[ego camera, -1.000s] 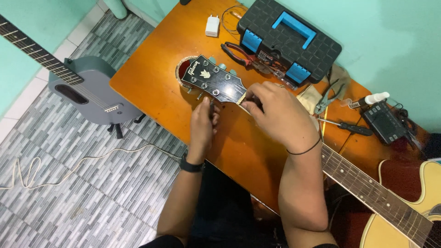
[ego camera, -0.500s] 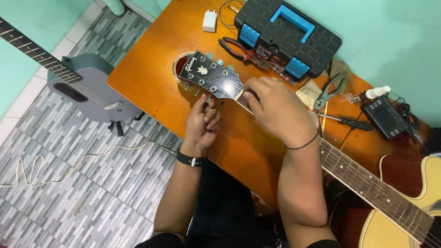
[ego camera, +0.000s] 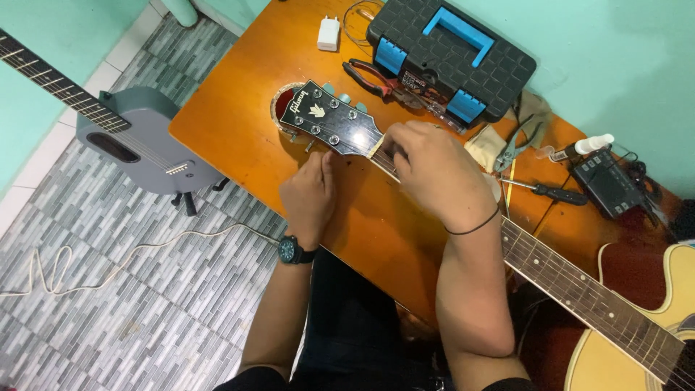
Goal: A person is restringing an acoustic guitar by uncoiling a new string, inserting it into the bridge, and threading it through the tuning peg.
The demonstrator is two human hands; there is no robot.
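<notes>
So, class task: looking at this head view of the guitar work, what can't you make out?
- Head view: the right hand covers the neck near the nut, so what its fingers do is hidden.
- The left hand, under the headstock, hides its own fingertips.
- The acoustic guitar body is cut off by the frame edge.
- Small tools beside the toolbox are too small to identify.

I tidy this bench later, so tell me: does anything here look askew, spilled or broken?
Nothing spilled or visibly broken. The guitar headstock lies on the orange table, left hand at a tuner, right hand over the neck. Pliers, a screwdriver and a toolbox lie scattered but intact.
</notes>
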